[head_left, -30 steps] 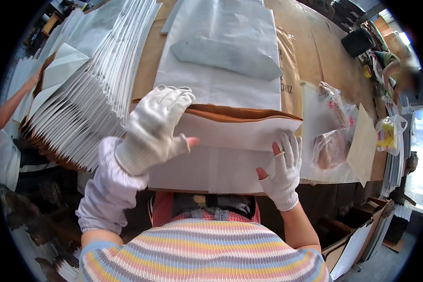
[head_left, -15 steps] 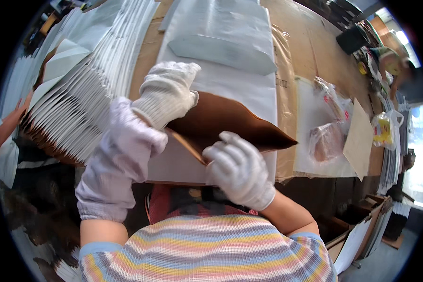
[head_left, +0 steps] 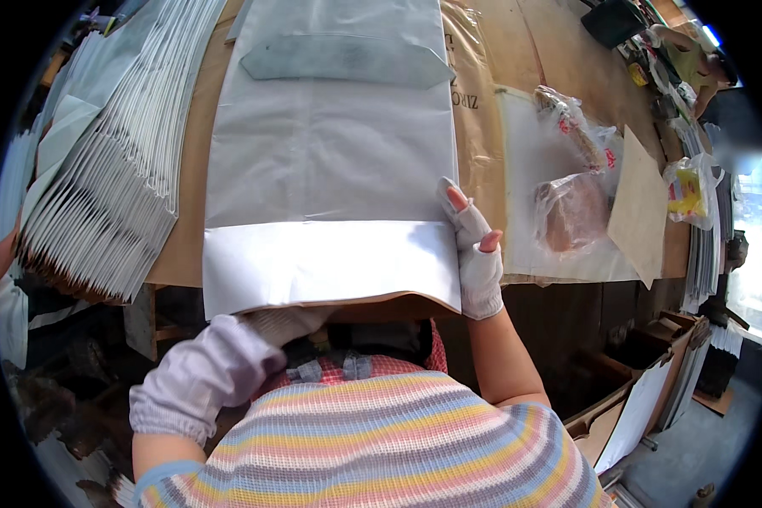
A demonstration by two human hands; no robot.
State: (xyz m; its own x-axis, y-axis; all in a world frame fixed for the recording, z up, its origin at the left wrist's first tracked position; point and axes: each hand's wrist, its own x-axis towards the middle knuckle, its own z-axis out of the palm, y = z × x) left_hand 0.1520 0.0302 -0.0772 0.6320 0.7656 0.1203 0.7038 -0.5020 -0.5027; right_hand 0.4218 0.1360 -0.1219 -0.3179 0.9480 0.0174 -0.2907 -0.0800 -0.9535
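Observation:
A large white paper sack [head_left: 330, 161] with a brown inside lies flat before me, its mouth toward my body. The white near band [head_left: 339, 262] reaches past the table edge, and a strip of brown shows along the lip. My left hand [head_left: 286, 325], in a white knit glove and pale sleeve cover, is at the near lip. Its fingers are hidden beneath the paper. At the sack's right edge, my right hand [head_left: 476, 254] rests upright against the side in a white glove with bare fingertips. Its thumb and a finger are apart, with nothing between them.
A fanned stack of folded white sacks [head_left: 118, 178] stands at left. To the right lie brown wrapping [head_left: 478, 144], clear plastic bags [head_left: 571, 216], a cream sheet [head_left: 637, 212] and a yellow package in a bag [head_left: 690, 190]. Another person [head_left: 690, 63] is at far right.
The brown mouth that gaped between my hands now lies nearly flat toward me. My left hand has dropped to the near lip; my right has moved up to the right edge. The view has shifted.

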